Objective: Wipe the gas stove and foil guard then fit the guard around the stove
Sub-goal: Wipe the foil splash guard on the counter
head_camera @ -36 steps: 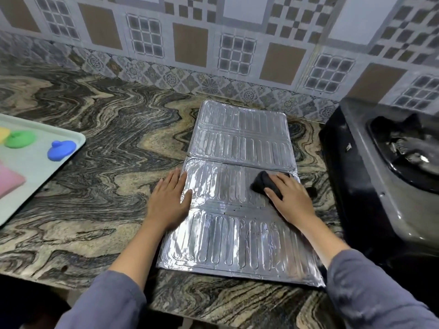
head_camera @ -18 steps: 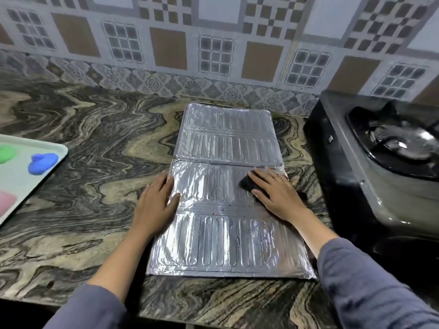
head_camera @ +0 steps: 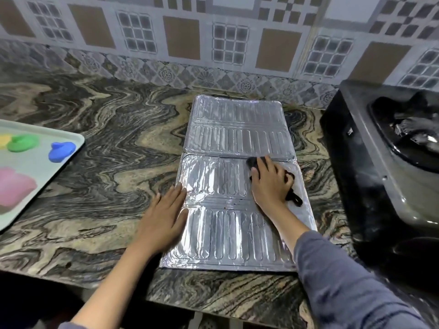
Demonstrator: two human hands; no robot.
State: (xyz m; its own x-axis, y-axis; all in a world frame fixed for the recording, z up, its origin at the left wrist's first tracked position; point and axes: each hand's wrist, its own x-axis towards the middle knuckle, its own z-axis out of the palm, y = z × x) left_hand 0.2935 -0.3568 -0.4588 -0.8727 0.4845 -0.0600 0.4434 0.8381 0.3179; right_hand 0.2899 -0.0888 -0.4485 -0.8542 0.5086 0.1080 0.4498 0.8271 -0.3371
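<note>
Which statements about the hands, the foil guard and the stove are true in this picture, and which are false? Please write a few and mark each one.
1. The foil guard lies flat on the counter. True.
2. The right hand presses a dark cloth on the guard. True.
3. The left hand holds the cloth. False: it rests flat on the guard's left edge and holds nothing.
4. The guard stands around the stove. False: the stove is to the right, with no guard around it.
5. The tray on the left holds a blue thing. True.
</note>
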